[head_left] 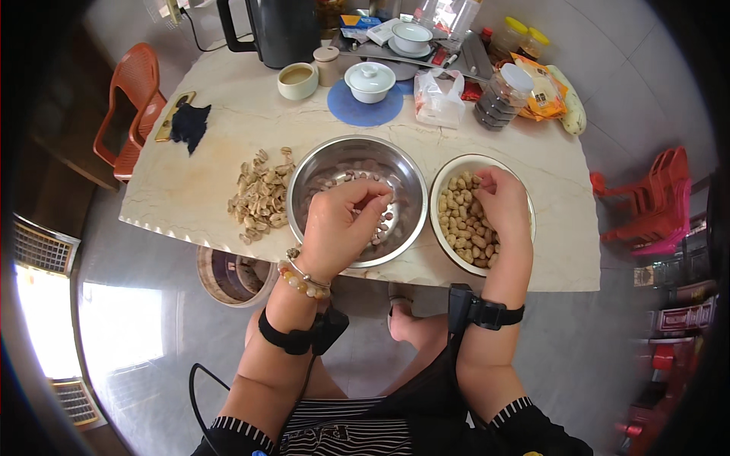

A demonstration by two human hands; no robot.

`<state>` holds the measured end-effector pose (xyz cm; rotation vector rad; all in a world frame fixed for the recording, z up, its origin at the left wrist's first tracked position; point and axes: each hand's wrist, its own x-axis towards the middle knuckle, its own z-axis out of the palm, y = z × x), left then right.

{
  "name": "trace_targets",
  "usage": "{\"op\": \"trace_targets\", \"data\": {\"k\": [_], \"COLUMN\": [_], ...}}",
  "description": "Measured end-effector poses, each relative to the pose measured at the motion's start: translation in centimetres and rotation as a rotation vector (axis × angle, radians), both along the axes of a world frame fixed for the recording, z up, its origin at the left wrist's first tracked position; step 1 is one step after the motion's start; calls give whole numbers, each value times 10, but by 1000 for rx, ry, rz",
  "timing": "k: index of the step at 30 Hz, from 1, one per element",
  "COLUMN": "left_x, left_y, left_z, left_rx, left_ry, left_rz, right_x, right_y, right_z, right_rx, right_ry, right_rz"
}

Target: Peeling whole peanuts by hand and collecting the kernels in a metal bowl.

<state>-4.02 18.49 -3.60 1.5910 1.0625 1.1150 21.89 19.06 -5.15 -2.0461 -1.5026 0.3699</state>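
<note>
Above the steel bowl [299, 182] is my left hand [346, 220], thumb and fingers pressed together; what is between them, if anything, is hidden. Shelled peanut kernels [386, 222] lie in the bottom of that bowl, partly covered by the hand. My right hand [503, 204] reaches over the far right of a white bowl [436, 220], its thumb and fingertips closed on what looks like a peanut. Unshelled peanuts [464, 220] fill this bowl. To the left of the steel bowl, a loose heap of empty peanut shells [261, 194] spreads on the marble-patterned table [182, 197].
A bucket [204, 277] stands on the floor under the table's front edge. Along the back are a black kettle [285, 34], a lidded white cup [369, 80], a plastic bag [439, 99] and a dark-filled jar [502, 95]. A dark cloth [190, 125] lies at the far left.
</note>
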Motion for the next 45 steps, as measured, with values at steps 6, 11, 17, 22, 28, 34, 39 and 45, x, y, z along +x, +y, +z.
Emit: {"op": "trace_targets", "data": {"k": [6,11,17,22,28,34,39,45], "left_x": [8,2,-1,-1,-7,-16,-27,-24], "left_y": [-8,-10,-9,-7,-3,1,5,5], "left_z": [-8,-12,-11,-10,-6,-2,-4,-9], "left_rx": [-78,-66,-105,-216,-425,-628,-666,-641], "left_ry": [-110,-29,-88,-192,-349,-651,-723,-651], "left_rz": [-114,-133,-125,-137,-293,-344,-315,-307], "right_x": [-20,-16,-18,-34,-102,-135,-143,-150], "right_y": [-8,-11,-11,-16,-26,-25,-23,-22], "right_z": [21,20,20,30,37,33,31,24], "right_rx": [67,-91,-271,54,267,267,245,326], "right_ry": [108,-110,-142,264,708,731,697,710], "right_rz": [97,20,-108,107,381,390,462,477]}}
